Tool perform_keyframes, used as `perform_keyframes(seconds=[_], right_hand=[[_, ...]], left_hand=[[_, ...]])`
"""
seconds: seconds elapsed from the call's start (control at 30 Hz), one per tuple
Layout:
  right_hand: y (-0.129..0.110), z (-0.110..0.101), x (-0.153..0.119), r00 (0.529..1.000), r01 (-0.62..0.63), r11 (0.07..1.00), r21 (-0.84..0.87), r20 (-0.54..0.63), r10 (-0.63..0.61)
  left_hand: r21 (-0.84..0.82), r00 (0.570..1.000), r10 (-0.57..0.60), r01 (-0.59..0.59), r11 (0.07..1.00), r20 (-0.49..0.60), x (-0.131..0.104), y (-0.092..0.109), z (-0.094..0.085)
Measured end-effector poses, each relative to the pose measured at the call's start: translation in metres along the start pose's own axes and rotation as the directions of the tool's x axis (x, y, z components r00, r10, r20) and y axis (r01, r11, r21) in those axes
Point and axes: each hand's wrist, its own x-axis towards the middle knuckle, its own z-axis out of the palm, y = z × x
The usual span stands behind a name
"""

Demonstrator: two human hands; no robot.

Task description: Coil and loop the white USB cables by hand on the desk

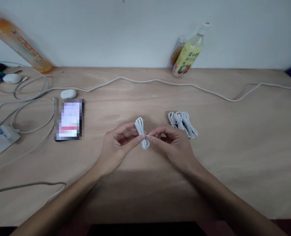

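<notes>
A small coiled white cable (pixel 139 126) is held upright over the middle of the wooden table. My left hand (pixel 122 141) grips its middle between thumb and fingers. At its right side, my right hand (pixel 171 141) pinches the thin white tie (pixel 147 135) that wraps the coil's waist. Just beyond my right hand lie several bundled white cables (pixel 182 121), partly covered by that hand.
A phone (pixel 70 119) and a white earbud case (pixel 68 94) lie at left, among loose cables. One long white cable (pixel 157 80) crosses the table's back. An orange bottle (pixel 24 47) and a yellow bottle (pixel 188 55) lean on the wall.
</notes>
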Motion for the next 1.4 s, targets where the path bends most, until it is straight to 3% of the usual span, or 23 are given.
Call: perform_keyframes(seconds=[0.27, 0.47, 0.67, 0.77, 0.87, 0.93, 1.03, 1.17, 1.4], right_hand=[[-0.006, -0.013, 0.001, 0.963, 0.267, 0.887, -0.378, 0.060, -0.264], [-0.002, -0.017, 0.000, 0.867, 0.474, 0.706, -0.526, 0.141, -0.477], [0.002, -0.017, -0.001, 0.799, 0.549, 0.596, -0.587, 0.159, -0.579], [0.002, -0.013, -0.001, 0.843, 0.498, 0.678, -0.541, 0.118, -0.526], [0.002, -0.008, -0.002, 0.937, 0.339, 0.842, -0.421, 0.069, -0.343], [0.001, -0.005, -0.002, 0.975, 0.224, 0.919, -0.324, 0.065, -0.214], [0.000, -0.002, -0.001, 0.990, 0.134, 0.970, -0.204, 0.073, -0.122], [-0.001, -0.002, -0.001, 0.993, 0.119, 0.979, -0.164, 0.044, -0.113], [-0.002, -0.003, -0.001, 0.996, 0.072, 0.981, -0.178, 0.063, -0.062]], left_hand=[[0.028, 0.996, 0.066, -0.068, 0.997, 0.066, 0.002, -0.003, -0.001], [0.048, 0.992, 0.039, -0.045, 0.998, 0.117, 0.004, -0.002, -0.004], [0.023, 0.993, 0.029, -0.032, 0.999, 0.118, 0.005, 0.000, -0.003], [0.035, 0.995, 0.034, -0.037, 0.999, 0.092, 0.005, -0.003, -0.002], [0.033, 0.994, 0.067, -0.070, 0.997, 0.085, 0.005, -0.008, -0.002], [0.033, 0.990, 0.111, -0.114, 0.993, 0.087, 0.004, -0.011, -0.002], [0.088, 0.977, 0.208, -0.212, 0.973, 0.056, 0.003, -0.014, -0.002], [0.210, 0.944, 0.322, -0.330, 0.921, 0.071, 0.001, -0.016, -0.002], [0.318, 0.920, 0.383, -0.387, 0.866, 0.080, -0.001, -0.016, -0.002]])
